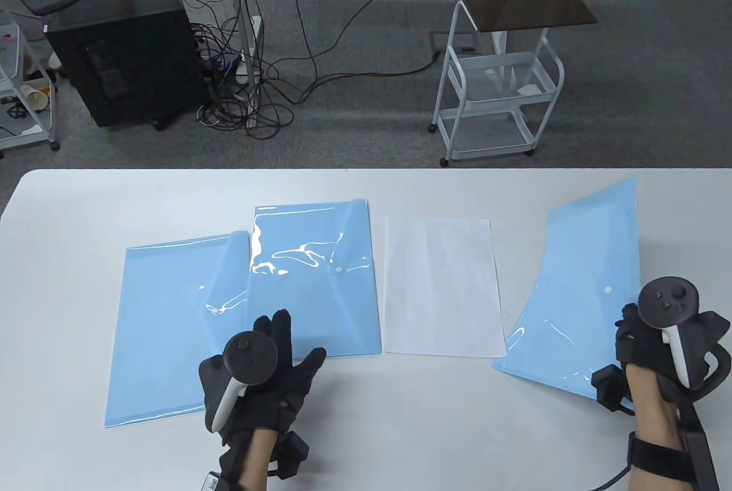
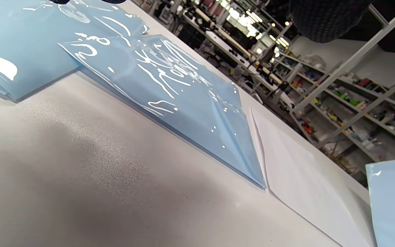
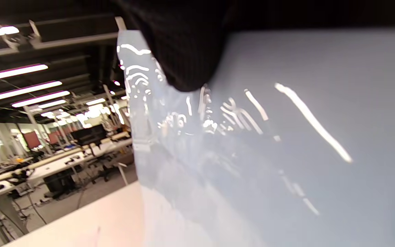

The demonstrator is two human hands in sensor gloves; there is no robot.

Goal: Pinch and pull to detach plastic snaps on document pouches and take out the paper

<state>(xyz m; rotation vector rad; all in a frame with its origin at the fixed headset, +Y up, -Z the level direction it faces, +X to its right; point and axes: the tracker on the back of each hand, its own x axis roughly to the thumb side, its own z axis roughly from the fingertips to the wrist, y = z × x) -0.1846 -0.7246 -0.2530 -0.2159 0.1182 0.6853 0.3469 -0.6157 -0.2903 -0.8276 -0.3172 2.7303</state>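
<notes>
No legible text anywhere.

Bare surface (image 1: 366, 416) lies open at 6 o'clock between both hands, and along the far edge at 12 o'clock. Centre is occupied: two overlapping pouches (image 1: 240, 296) at 9 o'clock, a paper sheet (image 1: 440, 285) just beside them. A third pouch (image 1: 583, 285) blocks 3 o'clock, one side raised.

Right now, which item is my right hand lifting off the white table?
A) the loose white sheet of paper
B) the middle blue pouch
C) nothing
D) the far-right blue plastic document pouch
D: the right hand holds the far-right blue plastic document pouch, tilted up off the white table; the loose white sheet of paper lies flat.
</notes>
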